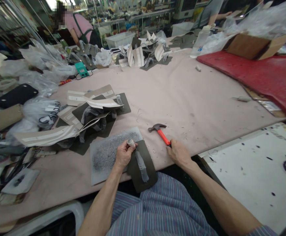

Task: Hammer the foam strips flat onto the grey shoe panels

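My left hand [124, 154] pinches a small whitish piece [130, 142] at the top of a translucent strip [142, 165]. That strip lies along a dark olive panel [150, 157], which hangs over the table's front edge near my lap. Beneath my left hand is a grey, heavily pitted slab [105, 154]. My right hand [179, 152] is wrapped round the lower handle of a claw hammer [163, 134] with a red-orange grip. Its dark metal head rests on or just above the tabletop, right of the slab; I cannot tell which.
Left of the slab lies a loose pile of olive and cream panels [91, 111]. More such pieces [139, 55] are heaped at the back. Plastic bags [44, 78] crowd the left side. A red sheet [261, 73] carries a cardboard box [253, 46]. A person [82, 26] bends over at the back left.
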Motion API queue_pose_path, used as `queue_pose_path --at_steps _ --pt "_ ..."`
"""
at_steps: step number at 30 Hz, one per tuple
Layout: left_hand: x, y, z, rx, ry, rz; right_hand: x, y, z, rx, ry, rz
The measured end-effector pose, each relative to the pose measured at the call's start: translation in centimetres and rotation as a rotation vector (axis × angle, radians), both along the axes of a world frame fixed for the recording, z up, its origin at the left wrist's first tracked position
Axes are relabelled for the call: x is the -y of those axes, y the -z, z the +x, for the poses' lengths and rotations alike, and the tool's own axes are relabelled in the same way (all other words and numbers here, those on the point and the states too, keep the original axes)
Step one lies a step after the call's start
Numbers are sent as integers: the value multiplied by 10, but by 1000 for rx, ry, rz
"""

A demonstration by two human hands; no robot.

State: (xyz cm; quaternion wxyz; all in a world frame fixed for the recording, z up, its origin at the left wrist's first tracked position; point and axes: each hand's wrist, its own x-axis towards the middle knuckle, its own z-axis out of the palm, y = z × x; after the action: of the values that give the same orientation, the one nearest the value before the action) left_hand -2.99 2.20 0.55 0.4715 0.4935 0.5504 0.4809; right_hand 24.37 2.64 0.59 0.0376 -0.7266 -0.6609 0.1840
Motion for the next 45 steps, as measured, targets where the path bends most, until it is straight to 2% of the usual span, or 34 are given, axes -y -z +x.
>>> queue_pose_path --at_steps 5,9,14,17,19,22,24,25,28,30,31,33,35,36,37,38,39,40,42,43,45 --pt "-2 -5 0 12 16 -9 -22 -10 -3 -633 182 -312" --pt "-1 -5 1 24 1 -13 -22 -13 -19 -925 220 -494" --pt "-2 -4 0 -2 21 9 -21 -21 -34 -1083 341 -502" --pt "-1 -4 -2 -78 64 35 -21 -43 -39 -1095 366 -461" --pt "0 -3 -2 -144 93 63 -17 -67 -43 -1079 300 -345" --pt "5 -2 0 -228 84 114 -2 -101 -45 -841 11 109" --pt "9 -1 1 -253 60 143 10 -111 -43 -580 -181 401" --pt "11 0 2 -258 52 154 16 -111 -42 -468 -251 474" --pt "13 2 2 -292 62 166 27 -103 -35 -217 -500 431" --pt "13 2 2 -320 78 176 25 -108 -31 -120 -616 377" --pt "13 3 2 -327 84 180 22 -116 -30 -107 -632 404" --pt "13 3 2 -323 88 186 18 -140 -30 -167 -571 586" --pt "13 3 2 -313 79 181 17 -160 -33 -307 -377 830" --pt "13 3 2 -311 74 175 19 -163 -35 -366 -264 925" --pt "13 3 2 -310 68 169 22 -160 -37 -398 -202 973" --pt "13 3 2 -313 65 162 26 -152 -38 -389 -203 963" --pt "13 4 2 -322 63 156 29 -140 -37 -328 -296 887" --pt "13 5 2 -332 63 152 32 -127 -36 -250 -449 736" --pt "13 5 1 -351 72 154 34 -103 -30 -88 -599 413" --pt "13 6 1 -358 76 160 33 -94 -26 -38 -602 294" --pt "13 5 2 -368 78 174 26 -82 -18 -4 -519 185"
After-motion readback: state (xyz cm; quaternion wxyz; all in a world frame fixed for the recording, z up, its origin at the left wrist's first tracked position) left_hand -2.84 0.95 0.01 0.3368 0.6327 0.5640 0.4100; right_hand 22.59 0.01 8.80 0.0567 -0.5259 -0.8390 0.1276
